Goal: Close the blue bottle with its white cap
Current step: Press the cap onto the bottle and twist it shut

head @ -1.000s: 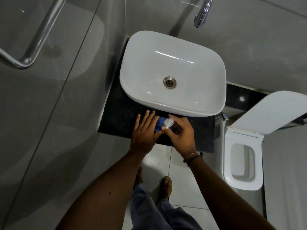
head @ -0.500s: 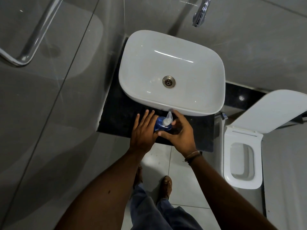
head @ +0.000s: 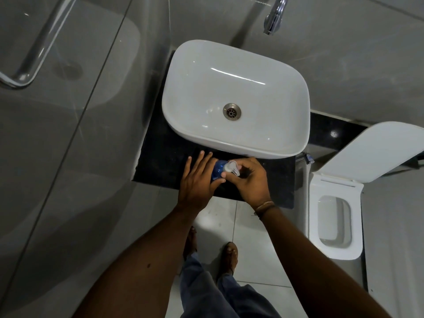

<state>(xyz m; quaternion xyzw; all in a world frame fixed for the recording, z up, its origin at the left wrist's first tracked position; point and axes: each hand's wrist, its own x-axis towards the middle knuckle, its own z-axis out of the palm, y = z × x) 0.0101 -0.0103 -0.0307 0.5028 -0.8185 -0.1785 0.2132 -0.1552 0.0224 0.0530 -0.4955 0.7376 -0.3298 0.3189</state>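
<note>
The blue bottle (head: pixel 218 171) stands on the black counter (head: pixel 165 161) just in front of the white basin. My left hand (head: pixel 198 180) wraps around its left side, fingers stretched along it and thumb under it. The white cap (head: pixel 232 169), with a spout pointing down to the right, sits on top of the bottle. My right hand (head: pixel 251 182) pinches the cap with thumb and fingers. Most of the bottle's body is hidden between my two hands.
A white basin (head: pixel 236 97) with a metal drain fills the counter behind the bottle, under a chrome tap (head: pixel 274 16). An open toilet (head: pixel 335 216) stands to the right. A glass panel with a chrome rail (head: pixel 34 56) is on the left.
The cap's spout has turned from pointing up towards the basin to pointing down to the right, with my right hand turning with it. My left hand stays on the bottle.
</note>
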